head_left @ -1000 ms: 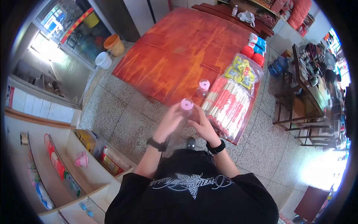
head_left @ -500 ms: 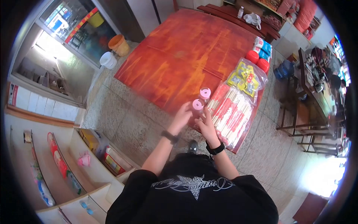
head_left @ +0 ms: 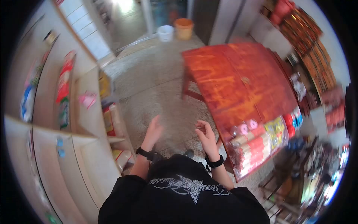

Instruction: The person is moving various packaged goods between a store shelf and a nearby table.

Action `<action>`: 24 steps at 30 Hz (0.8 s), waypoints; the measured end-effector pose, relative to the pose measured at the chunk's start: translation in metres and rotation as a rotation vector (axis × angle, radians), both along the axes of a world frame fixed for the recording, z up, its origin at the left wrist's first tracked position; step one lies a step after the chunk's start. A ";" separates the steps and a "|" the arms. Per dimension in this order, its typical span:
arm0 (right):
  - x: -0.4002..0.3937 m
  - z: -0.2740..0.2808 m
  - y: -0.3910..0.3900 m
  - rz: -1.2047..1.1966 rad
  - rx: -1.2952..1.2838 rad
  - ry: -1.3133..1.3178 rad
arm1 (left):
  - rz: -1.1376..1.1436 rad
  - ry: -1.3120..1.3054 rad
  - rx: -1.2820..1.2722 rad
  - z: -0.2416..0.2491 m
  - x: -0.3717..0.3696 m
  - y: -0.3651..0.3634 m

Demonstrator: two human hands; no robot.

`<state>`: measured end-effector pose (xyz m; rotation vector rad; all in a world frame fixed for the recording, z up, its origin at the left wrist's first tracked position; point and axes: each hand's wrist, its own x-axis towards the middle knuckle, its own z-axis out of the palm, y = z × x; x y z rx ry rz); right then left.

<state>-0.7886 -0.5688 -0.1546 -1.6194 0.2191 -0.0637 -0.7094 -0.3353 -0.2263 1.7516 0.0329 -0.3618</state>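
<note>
My left hand [head_left: 153, 131] is held over the floor, slightly blurred, its fingers stretched out and holding nothing. My right hand [head_left: 207, 139] hovers near the table's left edge with fingers apart and nothing in them. On the near part of the red-brown table [head_left: 231, 84] stand small clear containers with pink lids [head_left: 243, 129], close to each other. Beside them lie packs of long thin sticks in red and white wrapping [head_left: 253, 149]. A clear bag with yellow packets [head_left: 275, 131] sits behind, touching red and blue packages [head_left: 292, 121].
White shelves [head_left: 87, 153] run along my left, with a pink item [head_left: 88, 99] and bagged goods [head_left: 123, 158] on them. A white bucket [head_left: 165, 33] and an orange bucket [head_left: 184, 29] stand by the doorway. A cluttered dark table [head_left: 305, 168] is at the right.
Both hands have let go of the pink-lidded containers, which now stand on the table. My view has turned left, toward the shelves, and the hands are farther apart.
</note>
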 end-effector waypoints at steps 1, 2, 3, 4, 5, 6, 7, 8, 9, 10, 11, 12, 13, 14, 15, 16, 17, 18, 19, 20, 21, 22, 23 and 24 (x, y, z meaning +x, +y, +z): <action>0.009 -0.001 0.019 0.064 -0.007 -0.003 | 0.064 -0.003 -0.007 0.005 -0.004 0.022; 0.019 -0.005 0.039 0.133 -0.023 -0.013 | 0.207 0.022 -0.025 0.017 -0.009 0.044; 0.029 -0.008 0.059 0.203 -0.036 -0.024 | 0.351 0.046 -0.042 0.023 -0.014 0.066; 0.039 -0.011 0.080 0.282 -0.060 -0.048 | 0.417 0.043 -0.049 0.022 -0.020 0.089; 0.048 -0.012 0.105 0.347 -0.062 -0.052 | 0.478 -0.002 0.010 0.020 -0.026 0.115; 0.057 -0.013 0.128 0.422 -0.029 -0.030 | 0.538 -0.045 0.075 0.019 -0.033 0.139; 0.066 -0.013 0.153 0.496 0.001 -0.007 | 0.602 -0.046 0.074 0.012 -0.037 0.164; 0.074 -0.012 0.180 0.560 -0.001 -0.009 | 0.662 -0.079 0.067 0.003 -0.043 0.191; 0.080 -0.013 0.204 0.651 0.001 -0.011 | 0.720 -0.111 0.065 -0.002 -0.052 0.214; 0.086 -0.013 0.228 0.740 0.004 -0.013 | 0.780 -0.110 0.069 -0.001 -0.060 0.235; 0.090 -0.012 0.255 0.798 0.006 -0.013 | 0.819 -0.083 0.134 0.004 -0.068 0.259; 0.094 -0.010 0.278 0.894 -0.028 -0.031 | 0.853 -0.053 0.200 0.009 -0.079 0.277; 0.096 -0.007 0.301 0.986 -0.061 -0.051 | 0.902 -0.047 0.207 0.013 -0.090 0.291; 0.098 -0.004 0.325 1.030 -0.054 -0.055 | 1.012 -0.094 0.184 0.017 -0.098 0.305; 0.099 0.001 0.349 1.112 -0.084 -0.062 | 1.118 -0.148 0.163 0.021 -0.105 0.320; 0.100 0.005 0.374 1.192 -0.117 -0.072 | 1.157 -0.153 0.171 0.026 -0.112 0.335; 0.100 0.006 0.400 1.232 -0.113 -0.079 | 1.240 -0.186 0.263 0.031 -0.119 0.350; 0.099 0.004 0.425 1.293 -0.086 -0.125 | 1.320 -0.211 0.356 0.035 -0.128 0.363; 0.098 0.002 0.443 1.354 -0.053 -0.169 | 1.359 -0.203 0.368 0.040 -0.132 0.370; 0.095 0.002 0.468 1.391 -0.048 -0.165 | 1.419 -0.227 0.379 0.045 -0.137 0.385; 0.094 0.003 0.489 1.440 -0.066 -0.167 | 1.477 -0.257 0.397 0.050 -0.139 0.396; 0.093 0.004 0.511 1.484 -0.085 -0.171 | 1.507 -0.253 0.407 0.051 -0.142 0.407; 0.092 0.003 0.534 1.511 -0.080 -0.177 | 1.488 -0.273 0.339 0.049 -0.144 0.419; 0.090 0.000 0.554 1.515 -0.055 -0.239 | 1.466 -0.292 0.269 0.048 -0.145 0.427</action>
